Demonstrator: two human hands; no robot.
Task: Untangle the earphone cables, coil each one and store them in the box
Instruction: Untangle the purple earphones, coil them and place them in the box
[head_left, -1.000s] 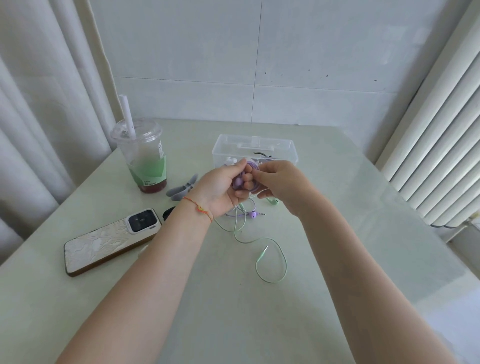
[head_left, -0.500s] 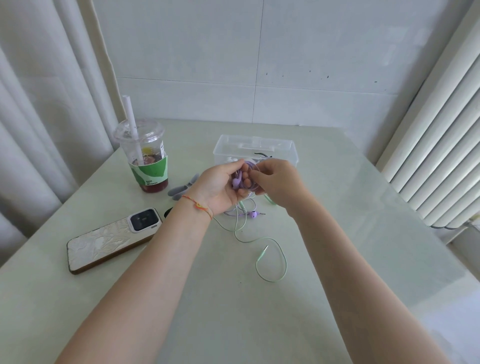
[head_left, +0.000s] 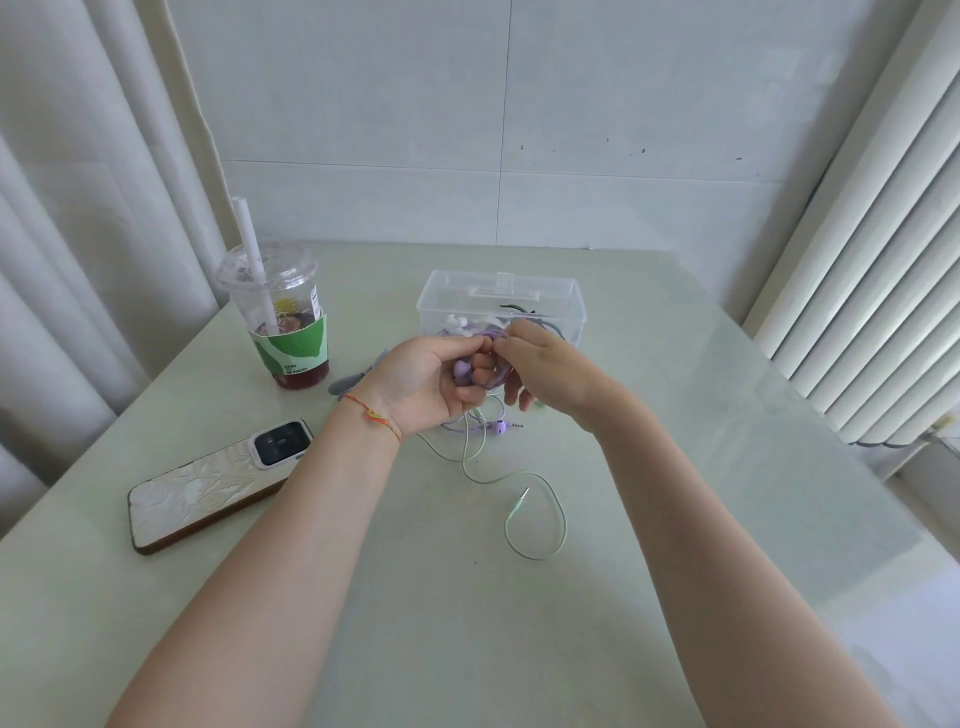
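Purple earphone cable (head_left: 493, 376), partly coiled, sat between the two hands just above the table, in front of the near wall of the clear plastic box (head_left: 550, 291). The left hand (head_left: 426, 382) curled its fingers round the coil and one purple earbud, while the right hand (head_left: 545, 364) pinched a strand of the same cable at the top of the coil with thumb and forefinger, its other fingers hanging loosely. Below the hands a second purple earbud (head_left: 498, 427) and its plug lay on the pale green table (head_left: 675, 519), tangled with a mint green earphone cable (head_left: 540, 514) whose loop and plug trailed nearer. Inside the open box lay white and dark cables. To the left stood a clear plastic cup (head_left: 280, 317) with a green sleeve, white straw and dark drink, and nearer lay a white-cased phone (head_left: 208, 483), face down. A grey clip (head_left: 345, 383) showed just left of the left wrist.
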